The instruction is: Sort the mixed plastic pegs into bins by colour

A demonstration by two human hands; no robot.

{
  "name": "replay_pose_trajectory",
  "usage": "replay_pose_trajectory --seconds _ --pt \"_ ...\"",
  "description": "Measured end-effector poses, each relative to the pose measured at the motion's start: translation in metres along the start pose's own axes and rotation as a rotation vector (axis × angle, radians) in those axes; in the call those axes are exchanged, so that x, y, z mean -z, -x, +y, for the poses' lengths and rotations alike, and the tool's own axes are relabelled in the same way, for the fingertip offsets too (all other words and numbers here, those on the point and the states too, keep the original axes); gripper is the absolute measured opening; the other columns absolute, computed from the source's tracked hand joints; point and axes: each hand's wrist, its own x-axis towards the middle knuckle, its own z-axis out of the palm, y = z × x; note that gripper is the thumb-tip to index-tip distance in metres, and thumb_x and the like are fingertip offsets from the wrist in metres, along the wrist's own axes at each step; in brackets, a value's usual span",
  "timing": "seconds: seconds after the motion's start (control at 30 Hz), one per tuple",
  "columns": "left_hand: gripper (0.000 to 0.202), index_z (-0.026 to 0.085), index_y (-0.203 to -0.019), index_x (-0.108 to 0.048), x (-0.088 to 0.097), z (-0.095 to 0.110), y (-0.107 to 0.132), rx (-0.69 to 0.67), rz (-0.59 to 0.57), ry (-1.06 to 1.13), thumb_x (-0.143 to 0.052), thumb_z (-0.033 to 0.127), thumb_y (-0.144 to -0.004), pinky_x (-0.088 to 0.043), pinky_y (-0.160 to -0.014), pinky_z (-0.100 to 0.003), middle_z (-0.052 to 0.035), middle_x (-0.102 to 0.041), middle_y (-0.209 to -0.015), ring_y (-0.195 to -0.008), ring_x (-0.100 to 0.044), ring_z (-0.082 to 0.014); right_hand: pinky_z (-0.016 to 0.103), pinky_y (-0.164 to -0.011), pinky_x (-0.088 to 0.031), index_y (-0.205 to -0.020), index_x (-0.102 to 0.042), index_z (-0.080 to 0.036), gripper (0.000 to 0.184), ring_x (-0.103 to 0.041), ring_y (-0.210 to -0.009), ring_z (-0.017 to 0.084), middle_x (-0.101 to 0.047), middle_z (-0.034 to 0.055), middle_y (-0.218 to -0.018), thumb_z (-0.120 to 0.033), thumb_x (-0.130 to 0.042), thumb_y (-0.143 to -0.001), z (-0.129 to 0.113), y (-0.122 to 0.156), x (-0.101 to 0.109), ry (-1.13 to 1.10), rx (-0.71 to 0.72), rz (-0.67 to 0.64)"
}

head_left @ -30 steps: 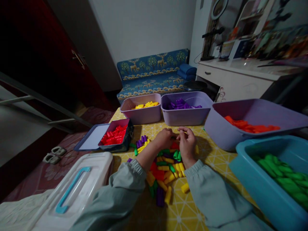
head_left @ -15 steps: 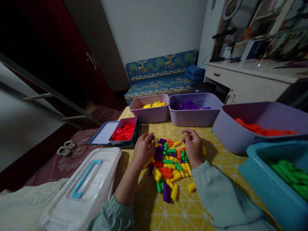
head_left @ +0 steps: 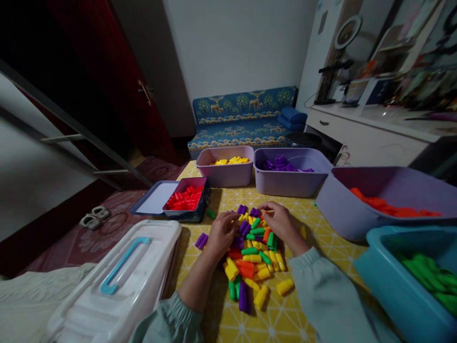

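A loose pile of plastic building pieces in yellow, green, purple, orange and red lies on the table. My left hand rests against the pile's left side, fingers bent and a little apart, their tips near purple and yellow pieces. Over its far right edge reaches my right hand, palm down, fingers loosely bent and thumb apart, close to purple and orange pieces. No piece shows held in either hand; some fingertips are hidden. A purple piece lies left of my left hand, and a green piece beyond it.
Purple bins hold yellow pieces, purple pieces and orange pieces. A teal bin with green pieces stands at right. The open tin at left holds red pieces. Nearer is a lidded white box with a blue handle.
My right hand has moved left and slightly away from me, over the pile's far edge. My left hand has shifted slightly right and nearer, uncovering purple and green pieces on its left.
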Motion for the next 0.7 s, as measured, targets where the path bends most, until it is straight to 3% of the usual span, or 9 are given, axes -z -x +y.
replay_pose_trajectory --seconds 0.13,0.23,0.5,0.7 --pt "0.019 0.016 -0.095 -0.073 -0.001 0.003 0.001 0.023 0.045 -0.082 -0.057 0.019 -0.086 -0.050 -0.082 -0.036 -0.0101 -0.071 -0.094 -0.091 -0.062 -0.0221 0.032 -0.087 -0.047 -0.092 -0.072 -0.020 0.027 -0.063 -0.095 0.021 -0.070 0.0067 -0.100 -0.013 -0.063 -0.068 -0.002 0.000 0.015 0.315 0.051 -0.193" --pt "0.021 0.017 -0.098 -0.073 0.001 0.008 0.000 -0.006 -0.003 -0.154 -0.056 0.018 -0.086 -0.048 -0.086 -0.038 -0.0093 -0.071 -0.096 -0.095 -0.059 -0.0233 0.031 -0.091 -0.043 -0.100 -0.071 -0.020 0.029 -0.061 -0.102 0.022 -0.068 0.0077 -0.106 -0.016 -0.063 -0.072 -0.007 0.004 0.015 0.447 0.062 -0.253" --pt "0.038 0.018 -0.123 -0.063 0.008 0.020 0.000 -0.133 -0.170 -0.261 -0.055 0.019 -0.086 -0.040 -0.101 -0.046 -0.0081 -0.067 -0.123 -0.108 -0.054 -0.0262 0.030 -0.081 -0.044 -0.106 -0.068 -0.018 0.026 -0.065 -0.096 0.023 -0.067 0.0116 -0.105 -0.029 -0.052 -0.090 -0.028 0.012 0.007 0.662 0.064 -0.285" --pt "0.043 0.019 -0.122 -0.064 0.004 0.017 -0.001 -0.112 -0.155 -0.188 -0.055 0.014 -0.080 -0.041 -0.103 -0.043 -0.0100 -0.062 -0.125 -0.116 -0.051 -0.0262 0.032 -0.087 -0.045 -0.111 -0.068 -0.016 0.029 -0.064 -0.101 0.025 -0.067 0.0126 -0.109 -0.027 -0.054 -0.088 -0.027 0.012 0.000 0.625 0.092 -0.281"
